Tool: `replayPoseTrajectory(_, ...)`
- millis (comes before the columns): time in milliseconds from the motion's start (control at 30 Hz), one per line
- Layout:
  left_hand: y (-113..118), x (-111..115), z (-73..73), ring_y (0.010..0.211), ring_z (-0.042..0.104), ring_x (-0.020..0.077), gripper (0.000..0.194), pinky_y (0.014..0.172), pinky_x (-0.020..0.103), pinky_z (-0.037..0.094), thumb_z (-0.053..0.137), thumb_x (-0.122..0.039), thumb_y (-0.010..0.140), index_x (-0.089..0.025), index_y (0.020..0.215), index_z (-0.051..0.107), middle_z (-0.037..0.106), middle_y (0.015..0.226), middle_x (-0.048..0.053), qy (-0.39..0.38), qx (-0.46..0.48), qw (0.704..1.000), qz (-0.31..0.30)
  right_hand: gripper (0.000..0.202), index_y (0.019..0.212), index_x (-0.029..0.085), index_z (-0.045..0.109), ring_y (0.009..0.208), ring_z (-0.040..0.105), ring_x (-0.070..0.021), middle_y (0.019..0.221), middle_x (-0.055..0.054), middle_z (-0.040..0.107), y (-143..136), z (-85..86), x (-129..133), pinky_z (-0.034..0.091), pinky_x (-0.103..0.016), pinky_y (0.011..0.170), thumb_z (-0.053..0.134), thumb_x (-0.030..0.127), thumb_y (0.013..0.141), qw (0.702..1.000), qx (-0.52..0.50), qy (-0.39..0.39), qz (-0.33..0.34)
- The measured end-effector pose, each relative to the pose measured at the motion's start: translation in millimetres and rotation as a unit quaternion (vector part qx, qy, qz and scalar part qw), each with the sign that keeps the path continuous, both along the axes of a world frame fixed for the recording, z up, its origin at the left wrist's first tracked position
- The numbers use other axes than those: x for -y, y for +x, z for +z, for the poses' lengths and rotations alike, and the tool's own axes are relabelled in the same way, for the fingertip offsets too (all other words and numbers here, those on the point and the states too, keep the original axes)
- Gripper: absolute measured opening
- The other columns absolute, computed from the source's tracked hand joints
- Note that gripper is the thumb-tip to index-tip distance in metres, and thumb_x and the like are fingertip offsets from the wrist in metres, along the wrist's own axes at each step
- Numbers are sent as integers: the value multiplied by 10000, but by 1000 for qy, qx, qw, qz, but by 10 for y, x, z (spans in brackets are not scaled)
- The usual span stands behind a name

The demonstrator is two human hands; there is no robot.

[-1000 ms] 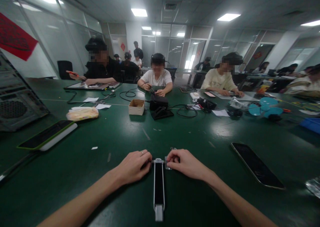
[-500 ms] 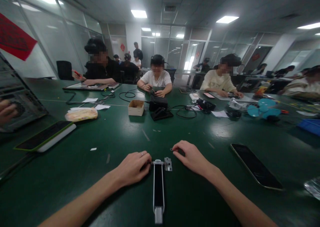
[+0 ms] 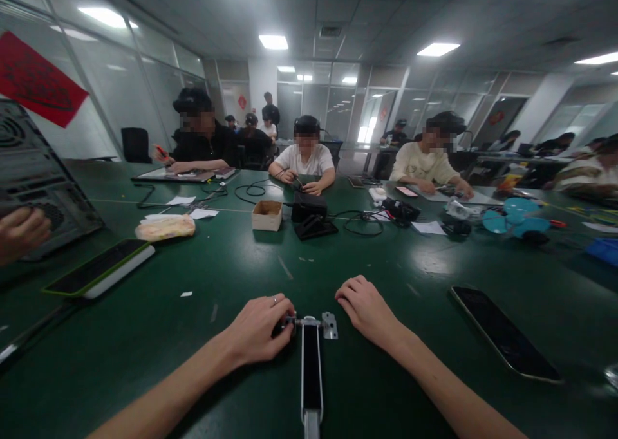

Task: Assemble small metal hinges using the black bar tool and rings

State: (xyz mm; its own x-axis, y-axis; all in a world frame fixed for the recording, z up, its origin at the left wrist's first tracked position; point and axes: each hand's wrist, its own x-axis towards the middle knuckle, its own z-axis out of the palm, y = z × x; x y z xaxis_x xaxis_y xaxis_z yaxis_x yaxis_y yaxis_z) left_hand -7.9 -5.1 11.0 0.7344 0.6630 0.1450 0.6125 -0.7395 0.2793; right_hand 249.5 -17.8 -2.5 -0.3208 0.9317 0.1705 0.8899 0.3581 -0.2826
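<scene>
A long black strip with a pale metal frame (image 3: 311, 368) lies on the green table, pointing away from me. Across its far end runs a metal hinge piece, whose right plate (image 3: 330, 326) has holes. My left hand (image 3: 263, 326) is closed on the left end of this hinge piece, partly hiding it. Just right of the plate, my right hand (image 3: 369, 310) rests near the table with its fingers bent together; whether something small is under the fingertips cannot be made out.
A black phone (image 3: 505, 333) lies to the right. Ahead stand an open small box (image 3: 267, 217) and a black device (image 3: 309, 207) with cables. At left are a green-edged phone (image 3: 99, 268), a computer case (image 3: 67, 201) and another person's hand (image 3: 22, 233). People sit across the table.
The view has tilted up and shifted slightly. My right hand's thumb and fingers have come closer together, and the small ring-like part seen at its fingertips no longer shows. My left hand keeps its hold.
</scene>
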Motion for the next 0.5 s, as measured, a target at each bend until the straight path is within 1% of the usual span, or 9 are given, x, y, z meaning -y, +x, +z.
replayPoseTrajectory(200,-1,2,-6,746,576,188,160,672,300,424,444,-250,868,-169,955,550,596,872,48,5,21,1000,8,218,936,162,621,929,506,-228,995,-93,608,-22,-2,17,433,-382,793,404,146,923,1000,6,15,5)
replayPoseTrajectory(333,0,22,-18,737,573,185,160,664,294,435,433,-243,880,-169,965,547,596,859,49,24,35,999,8,197,923,161,581,913,504,-222,970,-97,593,-72,58,56,431,-374,790,390,112,912,998,-30,46,13)
replayPoseTrajectory(433,1,39,-55,707,572,171,140,640,278,440,449,-228,881,-169,969,541,602,842,44,53,71,996,-12,184,885,168,542,871,506,-214,919,-91,583,-159,106,123,439,-363,756,384,73,886,992,-80,79,50)
replayPoseTrajectory(500,12,46,-94,698,576,158,122,635,262,448,472,-218,886,-170,980,532,612,844,43,79,111,990,-44,187,863,176,513,845,504,-205,887,-81,573,-256,125,200,444,-349,737,373,53,873,984,-125,90,91)
